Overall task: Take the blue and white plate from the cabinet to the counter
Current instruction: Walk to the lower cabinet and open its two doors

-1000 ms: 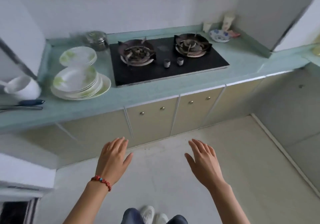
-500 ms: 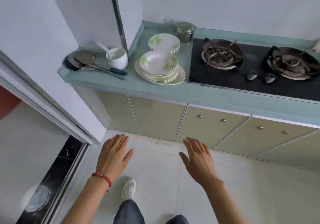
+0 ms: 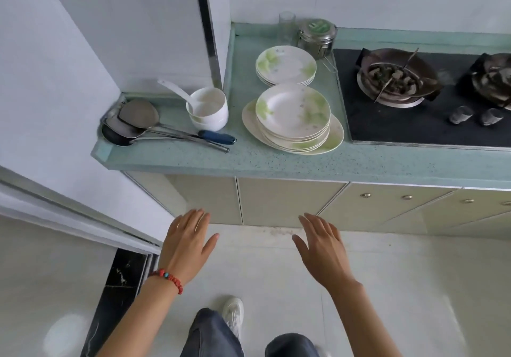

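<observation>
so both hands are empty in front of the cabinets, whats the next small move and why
Probably reach the left hand or right hand to a lower cabinet door and open it. Both hands hover open and empty, all the doors are shut, and no blue and white plate shows; the stacks on the counter are green and white plates.

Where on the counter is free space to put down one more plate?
Bare counter runs along the front edge, before the plate stack and the stove. Around the white bowl and ladles it is crowded.
</observation>
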Action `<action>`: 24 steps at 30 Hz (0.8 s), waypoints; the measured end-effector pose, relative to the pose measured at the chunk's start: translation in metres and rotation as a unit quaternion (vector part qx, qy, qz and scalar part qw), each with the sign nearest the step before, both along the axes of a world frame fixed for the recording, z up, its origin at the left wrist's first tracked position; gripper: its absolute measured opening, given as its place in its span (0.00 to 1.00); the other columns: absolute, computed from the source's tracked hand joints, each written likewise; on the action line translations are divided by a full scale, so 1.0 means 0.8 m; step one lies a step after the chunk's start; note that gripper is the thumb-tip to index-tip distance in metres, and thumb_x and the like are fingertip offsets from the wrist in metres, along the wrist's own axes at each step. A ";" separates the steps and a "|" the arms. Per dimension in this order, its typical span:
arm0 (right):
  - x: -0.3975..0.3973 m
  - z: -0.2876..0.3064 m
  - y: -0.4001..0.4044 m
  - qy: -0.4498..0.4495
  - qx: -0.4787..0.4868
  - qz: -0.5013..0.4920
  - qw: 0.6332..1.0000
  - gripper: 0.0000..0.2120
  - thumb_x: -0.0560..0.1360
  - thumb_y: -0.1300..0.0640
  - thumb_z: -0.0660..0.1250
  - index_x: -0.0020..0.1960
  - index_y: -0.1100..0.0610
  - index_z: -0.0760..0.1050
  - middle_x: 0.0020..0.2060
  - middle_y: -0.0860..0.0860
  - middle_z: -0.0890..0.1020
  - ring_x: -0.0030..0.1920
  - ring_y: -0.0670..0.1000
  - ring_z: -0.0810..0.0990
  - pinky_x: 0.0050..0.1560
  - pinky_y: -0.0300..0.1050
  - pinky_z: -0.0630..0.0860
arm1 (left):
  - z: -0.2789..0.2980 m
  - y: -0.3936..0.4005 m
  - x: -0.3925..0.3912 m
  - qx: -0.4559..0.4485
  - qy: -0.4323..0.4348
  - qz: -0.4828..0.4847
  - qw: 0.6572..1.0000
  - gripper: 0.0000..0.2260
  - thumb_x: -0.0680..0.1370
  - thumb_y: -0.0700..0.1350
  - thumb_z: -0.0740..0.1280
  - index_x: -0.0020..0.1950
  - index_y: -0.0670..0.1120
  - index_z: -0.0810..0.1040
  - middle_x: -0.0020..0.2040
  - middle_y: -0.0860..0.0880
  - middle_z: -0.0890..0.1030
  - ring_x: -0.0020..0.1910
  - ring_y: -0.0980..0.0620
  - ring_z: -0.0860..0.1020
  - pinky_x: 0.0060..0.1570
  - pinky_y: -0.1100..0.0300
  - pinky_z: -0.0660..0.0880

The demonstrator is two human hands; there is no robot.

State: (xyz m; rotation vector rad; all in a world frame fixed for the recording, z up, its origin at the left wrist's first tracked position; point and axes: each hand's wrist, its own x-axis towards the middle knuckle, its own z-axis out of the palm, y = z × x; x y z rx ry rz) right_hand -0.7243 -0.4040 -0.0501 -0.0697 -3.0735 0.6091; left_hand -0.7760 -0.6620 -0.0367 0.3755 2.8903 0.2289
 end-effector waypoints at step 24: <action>-0.229 -0.187 -0.134 -0.017 -0.673 -0.324 0.665 0.09 0.75 0.67 0.59 0.46 0.57 0.74 0.43 0.51 0.82 0.47 0.49 0.81 0.49 0.43 0.77 | -0.213 0.039 -0.192 0.610 -0.096 0.371 0.693 0.06 0.74 0.37 0.65 0.46 0.46 0.79 0.45 0.49 0.82 0.48 0.50 0.79 0.49 0.55 0.76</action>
